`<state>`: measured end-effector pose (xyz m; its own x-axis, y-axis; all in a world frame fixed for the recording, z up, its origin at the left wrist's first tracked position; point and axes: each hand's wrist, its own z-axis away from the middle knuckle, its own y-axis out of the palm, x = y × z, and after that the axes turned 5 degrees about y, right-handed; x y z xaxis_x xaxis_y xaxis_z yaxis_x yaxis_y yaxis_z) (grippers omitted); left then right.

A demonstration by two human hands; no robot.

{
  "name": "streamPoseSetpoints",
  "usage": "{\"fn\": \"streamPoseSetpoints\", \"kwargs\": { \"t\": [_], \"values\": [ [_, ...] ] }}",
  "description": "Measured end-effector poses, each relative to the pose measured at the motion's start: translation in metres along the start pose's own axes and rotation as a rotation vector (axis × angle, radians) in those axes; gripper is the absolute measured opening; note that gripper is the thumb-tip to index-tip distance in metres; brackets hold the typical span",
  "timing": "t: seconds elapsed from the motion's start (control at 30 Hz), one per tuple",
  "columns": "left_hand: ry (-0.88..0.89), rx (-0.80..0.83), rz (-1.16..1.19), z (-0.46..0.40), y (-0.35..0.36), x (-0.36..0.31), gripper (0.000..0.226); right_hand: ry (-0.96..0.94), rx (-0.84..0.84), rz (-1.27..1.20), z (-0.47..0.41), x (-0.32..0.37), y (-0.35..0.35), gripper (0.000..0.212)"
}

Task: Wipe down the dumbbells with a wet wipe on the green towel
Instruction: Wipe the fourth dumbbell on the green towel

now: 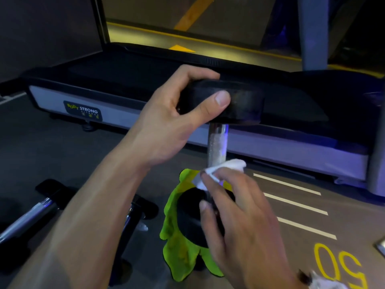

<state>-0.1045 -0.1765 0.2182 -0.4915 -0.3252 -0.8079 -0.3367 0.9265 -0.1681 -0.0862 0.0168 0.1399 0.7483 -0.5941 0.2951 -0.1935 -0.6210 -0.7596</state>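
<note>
Your left hand grips the upper black round head of the standing black dumbbell with a shiny knurled metal handle, thumb on its side face and fingers curled over the top edge. Your right hand pinches a crumpled white wet wipe against the lower part of the handle, with the fingers bent around the bar.

Behind the hands you see a big dark treadmill with a grey side rail; its far end and its right post are cut off by the frame, and the belt is too dark to read. The grey gym floor with white lines and yellow painted numbers is at the right, the numbers partly cut by the lower edge.

The dumbbell stands upright, so its long axis runs vertical, one head up and one head down. The lower head rests on the bright green fluffy towel, which lies wrinkled on the floor; your right hand hides part of this head and of the towel.

At the left, two other black dumbbells with chrome handles lie on the floor, partly hidden by your left forearm. Something white and blurred at the bottom right corner I cannot identify.
</note>
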Motion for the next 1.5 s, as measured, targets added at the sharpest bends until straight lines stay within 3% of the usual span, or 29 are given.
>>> {"fn": "streamPoseSetpoints", "kwargs": {
  "t": [0.17, 0.37, 0.57, 0.73, 0.87, 1.1, 1.27, 1.5],
  "values": [
    [0.007, 0.01, 0.013, 0.0, 0.005, -0.002, 0.03, 0.052, -0.045, 0.1, -0.038, 0.006, -0.006, 0.043],
    [-0.02, -0.001, 0.053, -0.001, 0.002, -0.001, 0.035, 0.022, 0.035, 0.063, 0.024, 0.0, 0.009, 0.037],
    [-0.025, 0.013, 0.056, -0.001, -0.001, -0.002, 0.032, 0.048, -0.015, -0.002, -0.039, 0.001, -0.007, 0.043],
    [-0.039, -0.013, 0.045, -0.002, -0.006, 0.002, 0.04, 0.071, 0.012, -0.127, -0.003, 0.001, 0.006, 0.041],
    [-0.042, 0.003, 0.063, -0.002, -0.004, 0.002, 0.04, 0.088, -0.03, -0.12, -0.028, -0.002, 0.001, 0.047],
    [-0.043, 0.04, 0.087, -0.002, -0.011, 0.0, 0.027, 0.03, 0.019, -0.16, -0.002, -0.012, 0.004, 0.048],
    [-0.017, 0.104, 0.116, 0.002, -0.012, -0.002, 0.028, 0.025, -0.026, -0.212, -0.032, -0.015, -0.008, 0.045],
    [-0.06, 0.084, 0.198, 0.0, -0.015, 0.005, 0.032, 0.004, 0.129, -0.291, 0.012, -0.022, -0.004, 0.036]
  ]
}}
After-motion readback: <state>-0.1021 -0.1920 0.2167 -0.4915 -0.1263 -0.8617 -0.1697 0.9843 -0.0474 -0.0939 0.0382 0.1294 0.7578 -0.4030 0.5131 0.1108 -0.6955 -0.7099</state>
